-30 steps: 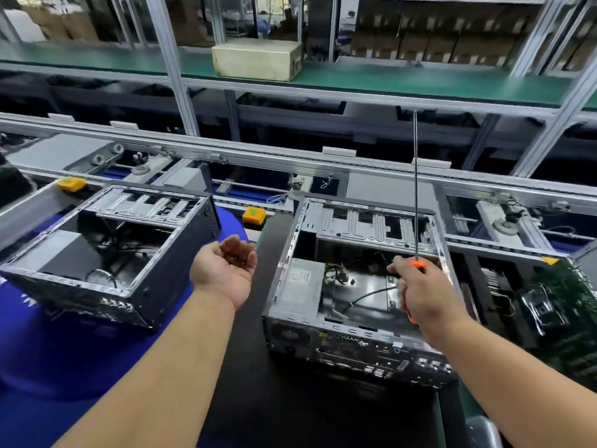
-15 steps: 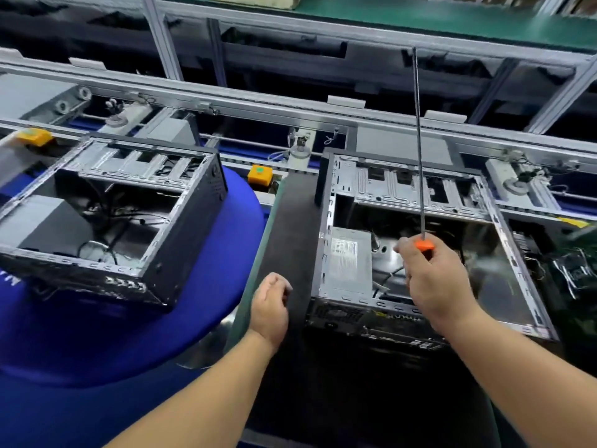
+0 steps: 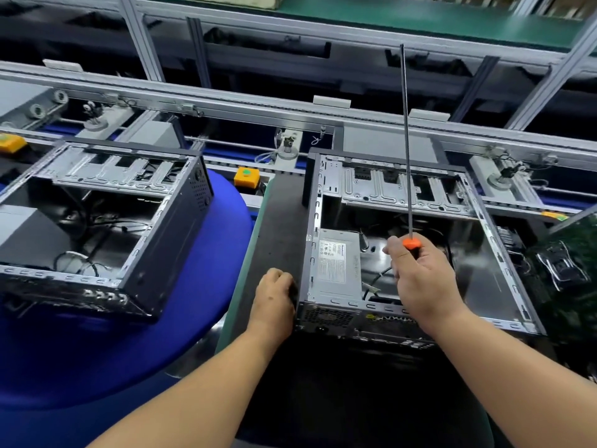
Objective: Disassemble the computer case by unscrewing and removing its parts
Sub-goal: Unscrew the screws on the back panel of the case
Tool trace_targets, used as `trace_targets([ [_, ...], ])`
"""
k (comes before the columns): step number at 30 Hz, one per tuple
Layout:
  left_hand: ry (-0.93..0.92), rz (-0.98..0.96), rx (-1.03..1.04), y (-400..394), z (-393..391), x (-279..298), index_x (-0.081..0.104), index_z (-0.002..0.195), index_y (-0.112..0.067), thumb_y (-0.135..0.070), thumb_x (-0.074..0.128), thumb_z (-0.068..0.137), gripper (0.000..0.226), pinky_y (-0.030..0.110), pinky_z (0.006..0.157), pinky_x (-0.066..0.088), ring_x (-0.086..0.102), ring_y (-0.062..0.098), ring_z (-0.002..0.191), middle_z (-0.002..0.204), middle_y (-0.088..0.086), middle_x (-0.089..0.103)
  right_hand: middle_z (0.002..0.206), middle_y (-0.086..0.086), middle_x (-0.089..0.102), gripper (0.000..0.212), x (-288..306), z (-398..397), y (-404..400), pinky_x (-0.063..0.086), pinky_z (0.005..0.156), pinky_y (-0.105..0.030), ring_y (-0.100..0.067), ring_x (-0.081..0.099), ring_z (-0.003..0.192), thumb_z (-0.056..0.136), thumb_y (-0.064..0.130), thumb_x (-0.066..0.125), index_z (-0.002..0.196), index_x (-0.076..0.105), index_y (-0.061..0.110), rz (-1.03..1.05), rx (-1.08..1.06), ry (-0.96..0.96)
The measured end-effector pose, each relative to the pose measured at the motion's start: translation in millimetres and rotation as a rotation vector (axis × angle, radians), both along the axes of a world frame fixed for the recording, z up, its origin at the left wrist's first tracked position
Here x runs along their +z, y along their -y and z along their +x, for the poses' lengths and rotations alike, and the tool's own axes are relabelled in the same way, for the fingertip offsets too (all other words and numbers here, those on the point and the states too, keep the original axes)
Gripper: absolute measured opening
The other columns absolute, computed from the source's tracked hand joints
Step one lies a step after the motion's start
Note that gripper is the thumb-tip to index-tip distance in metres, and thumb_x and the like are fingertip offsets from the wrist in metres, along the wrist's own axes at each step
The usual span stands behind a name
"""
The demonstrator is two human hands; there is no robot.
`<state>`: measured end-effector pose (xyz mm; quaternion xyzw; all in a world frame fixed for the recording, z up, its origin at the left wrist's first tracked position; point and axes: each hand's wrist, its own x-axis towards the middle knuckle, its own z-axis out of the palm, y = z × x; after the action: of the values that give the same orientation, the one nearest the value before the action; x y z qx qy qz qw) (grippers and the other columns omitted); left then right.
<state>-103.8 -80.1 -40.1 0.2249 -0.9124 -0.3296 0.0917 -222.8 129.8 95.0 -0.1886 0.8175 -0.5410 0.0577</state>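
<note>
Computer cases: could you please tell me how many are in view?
2: one open case at left on the blue surface, one at right between both hands. Others may lie outside the frame.

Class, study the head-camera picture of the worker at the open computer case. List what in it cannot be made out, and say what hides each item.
Head view:
- Orange screwdriver handle: mostly hidden inside the gripping right hand.
- Left hand fingertips: hidden beside the open grey metal computer case; contact unclear.
- Silver power supply label: print too small.
- Second open case on the left: cut off by the frame edge.
</note>
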Motion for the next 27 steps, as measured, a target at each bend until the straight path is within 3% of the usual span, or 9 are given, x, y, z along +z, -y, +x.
trace_targets([
  [6,-0.109,0.054,0.063,-6,8,-2,0.068,0.107,-0.013,0.004,0.061,0.093,0.023,0.038,0.084,0.054,0.061,0.017,0.093,0.106,-0.006,0.062,0.057,0.001,0.041,0.042,2,1,-3,0.036,0.043,-0.021,-0.014,0.035,0.048,0.104,0.039,0.055,0.088,0.052,0.001,-0.030,0.038,-0.005],
  [12,-0.232,0.156,0.123,0,20,-4,0.072,0.108,-0.020,0.009,0.053,0.095,0.037,0.004,0.089,0.043,0.062,-0.010,0.097,0.104,-0.017,0.071,0.058,0.001,0.044,0.044,2,2,-4,0.038,0.048,-0.018,-0.012,0.038,0.048,0.104,0.040,0.055,0.089,0.053,-0.001,-0.014,0.013,-0.021],
  [17,-0.289,0.205,0.179,15,26,-11,0.070,0.111,-0.019,0.012,0.051,0.094,0.040,0.029,0.107,0.051,0.064,0.007,0.110,0.112,-0.011,0.069,0.061,-0.003,0.045,0.052,2,0,-3,0.038,0.048,-0.022,-0.014,0.040,0.051,0.102,0.049,0.054,0.093,0.054,-0.002,-0.015,0.006,0.000],
  [20,-0.288,0.073,0.098,21,34,-15,0.068,0.121,-0.019,-0.001,0.066,0.093,0.032,0.035,0.109,0.049,0.058,0.009,0.115,0.118,-0.011,0.064,0.061,-0.004,0.044,0.067,2,0,-1,0.038,0.047,-0.026,-0.015,0.039,0.050,0.090,0.066,0.053,0.095,0.054,-0.001,-0.021,-0.006,0.027],
  [24,-0.052,-0.088,-0.096,20,33,-12,0.051,0.151,-0.025,-0.033,0.072,0.092,0.063,0.042,0.122,0.031,0.036,0.016,0.143,0.148,-0.008,0.050,0.059,-0.002,0.044,0.058,0,0,3,0.044,0.056,-0.037,-0.017,0.041,0.052,0.096,0.059,0.053,0.089,0.053,0.001,0.027,-0.039,-0.005],
  [27,0.085,-0.153,-0.177,23,22,-8,0.034,0.162,-0.030,-0.038,0.062,0.097,0.071,0.042,0.124,0.021,0.018,0.014,0.154,0.165,-0.012,0.031,0.059,0.000,0.045,0.049,-3,-1,4,0.042,0.055,-0.034,-0.014,0.040,0.051,0.101,0.051,0.054,0.087,0.054,0.004,0.061,-0.055,-0.031],
])
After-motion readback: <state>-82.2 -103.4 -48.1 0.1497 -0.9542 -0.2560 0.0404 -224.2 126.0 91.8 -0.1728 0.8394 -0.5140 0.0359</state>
